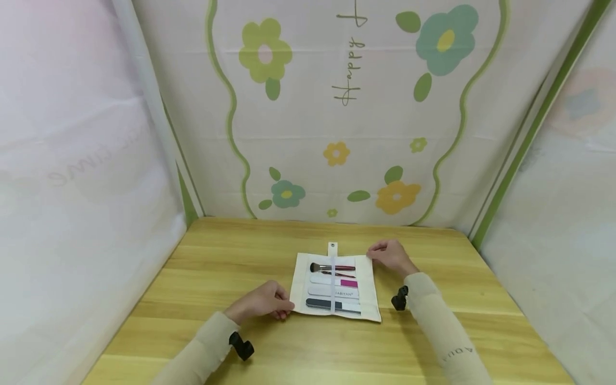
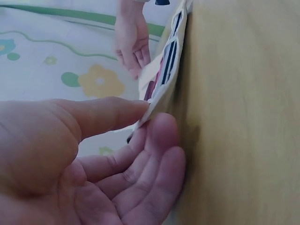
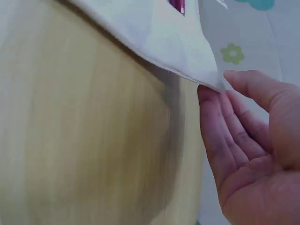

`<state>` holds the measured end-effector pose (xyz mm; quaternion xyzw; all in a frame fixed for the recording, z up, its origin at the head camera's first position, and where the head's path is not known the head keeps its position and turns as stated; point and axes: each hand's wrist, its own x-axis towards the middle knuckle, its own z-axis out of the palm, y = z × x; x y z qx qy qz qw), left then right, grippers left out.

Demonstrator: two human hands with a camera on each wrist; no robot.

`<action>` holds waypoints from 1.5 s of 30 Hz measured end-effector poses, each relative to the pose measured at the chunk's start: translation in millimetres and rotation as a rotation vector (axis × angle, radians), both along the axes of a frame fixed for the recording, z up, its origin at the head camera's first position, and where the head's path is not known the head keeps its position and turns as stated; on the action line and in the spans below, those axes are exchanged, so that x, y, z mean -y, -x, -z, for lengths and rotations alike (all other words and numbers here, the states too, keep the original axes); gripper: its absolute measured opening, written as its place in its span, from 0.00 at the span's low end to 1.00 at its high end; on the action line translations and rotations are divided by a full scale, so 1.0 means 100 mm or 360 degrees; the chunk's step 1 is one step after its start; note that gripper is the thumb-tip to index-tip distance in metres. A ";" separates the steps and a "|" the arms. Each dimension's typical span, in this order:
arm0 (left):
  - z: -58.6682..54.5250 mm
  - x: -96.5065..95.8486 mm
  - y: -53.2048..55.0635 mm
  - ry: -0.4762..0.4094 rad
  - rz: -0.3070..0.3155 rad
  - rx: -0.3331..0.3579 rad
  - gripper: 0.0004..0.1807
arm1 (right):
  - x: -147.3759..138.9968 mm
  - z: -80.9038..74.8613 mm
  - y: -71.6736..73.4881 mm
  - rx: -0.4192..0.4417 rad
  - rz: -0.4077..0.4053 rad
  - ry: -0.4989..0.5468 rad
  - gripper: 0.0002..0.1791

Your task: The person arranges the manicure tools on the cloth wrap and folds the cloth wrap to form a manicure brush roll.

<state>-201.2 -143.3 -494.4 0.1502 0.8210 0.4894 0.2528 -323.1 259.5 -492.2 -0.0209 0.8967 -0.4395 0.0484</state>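
Note:
A cream fabric roll-up pouch (image 1: 369, 291) lies unfolded in the head view, a snap tab (image 1: 332, 249) at its far edge. Under its white band (image 1: 332, 294) are a red-handled makeup brush (image 1: 315, 268), a thinner red-handled tool (image 1: 344, 275), pale nail files (image 1: 320, 290), one with a pink end, and a dark file (image 1: 317, 303). My left hand (image 1: 263, 300) pinches the near left corner between thumb and fingers. At the far right corner, my right hand (image 1: 392, 255) pinches the fabric, which is raised off the table in the right wrist view (image 3: 187, 56).
The pouch is on a wood-grain table (image 1: 226, 246). White fabric walls (image 1: 298, 117) with printed flowers stand behind and at both sides. Each wrist wears a small black camera mount (image 1: 242, 346).

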 end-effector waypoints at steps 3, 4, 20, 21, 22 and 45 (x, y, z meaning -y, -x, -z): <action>-0.04 0.03 -0.01 0.0081 -0.0012 -0.0145 0.10 | -0.05 -0.06 -0.05 -0.0097 -0.0098 -0.0174 0.18; -0.06 0.05 -0.01 0.0121 0.0003 -0.0228 0.08 | -0.08 -0.09 -0.09 -0.0141 -0.0169 -0.0237 0.20; -0.12 0.05 -0.02 0.0807 0.0596 -0.1354 0.26 | -0.11 -0.36 -1.23 -0.0556 -0.1076 -0.0868 0.28; -0.11 0.04 -0.02 0.0819 0.0610 -0.1376 0.25 | -0.10 -0.34 -1.27 -0.0571 -0.1102 -0.0872 0.28; -0.10 0.03 -0.01 0.0831 0.0619 -0.1387 0.25 | -0.10 -0.33 -1.31 -0.0595 -0.1123 -0.0884 0.28; -0.09 0.07 0.14 0.0462 0.0543 -0.1212 0.06 | -0.05 -0.20 -1.35 -0.0685 -0.1112 -0.0892 0.16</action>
